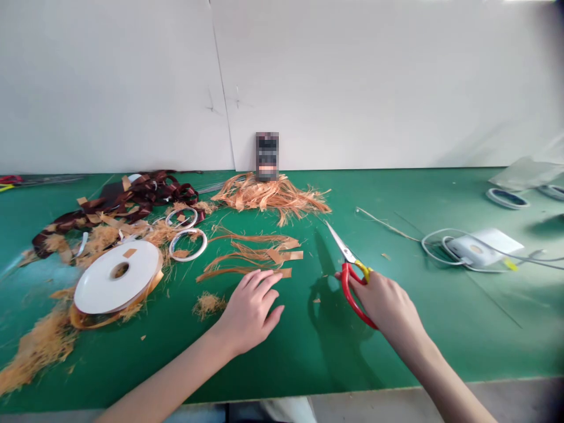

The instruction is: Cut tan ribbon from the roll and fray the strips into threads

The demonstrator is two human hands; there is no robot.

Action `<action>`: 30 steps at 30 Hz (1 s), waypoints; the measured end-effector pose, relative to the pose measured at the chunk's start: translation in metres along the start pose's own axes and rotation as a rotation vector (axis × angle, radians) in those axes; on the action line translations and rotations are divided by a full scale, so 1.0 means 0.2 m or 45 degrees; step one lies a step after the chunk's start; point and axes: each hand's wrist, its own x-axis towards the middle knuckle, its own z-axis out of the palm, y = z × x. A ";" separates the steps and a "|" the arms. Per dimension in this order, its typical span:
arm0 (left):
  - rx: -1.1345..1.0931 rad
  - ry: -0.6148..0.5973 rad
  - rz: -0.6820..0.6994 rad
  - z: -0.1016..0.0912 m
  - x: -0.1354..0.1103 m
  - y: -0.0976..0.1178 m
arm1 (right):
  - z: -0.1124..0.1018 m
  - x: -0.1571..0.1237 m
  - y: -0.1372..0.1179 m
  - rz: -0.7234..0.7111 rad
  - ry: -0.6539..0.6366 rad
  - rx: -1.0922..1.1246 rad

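My right hand (388, 299) grips red-handled scissors (350, 282), their steel blades (341, 244) shut and pointing up and left over the green mat. My left hand (249, 311) rests empty on the mat, its fingertips just short of several frayed strips of tan tape (249, 255). A small tuft of tan fibres (208, 305) lies just left of that hand. Beyond the strips sits a larger heap of shredded tan tape (271, 197). To the left lies a wide white tape spool (117, 276) with tan material under its edge.
Two narrow white tape rings (188, 244) and a tangle of dark brown ribbon (118, 202) lie at the left. A white device with grey cables (478, 249) sits at the right, near grey rings (506, 198). A blurred box (267, 155) stands against the white wall.
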 end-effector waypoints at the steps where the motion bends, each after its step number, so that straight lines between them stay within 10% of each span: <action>1: -0.001 0.025 -0.024 0.00 -0.02 -0.01 | -0.01 0.02 0.01 0.036 0.055 -0.050; 8: 0.114 0.108 -0.138 -0.04 -0.01 -0.13 | -0.01 0.07 0.01 0.026 0.321 -0.208; 12: 0.141 0.092 -0.063 -0.03 0.12 -0.19 | 0.03 0.06 -0.08 -0.326 0.570 -0.157; 20: 0.356 -0.039 0.215 0.05 0.38 -0.32 | 0.23 0.14 -0.36 -1.243 0.341 0.146; 30: 0.295 -0.092 0.214 0.06 0.42 -0.43 | 0.34 0.21 -0.34 -1.288 0.349 0.175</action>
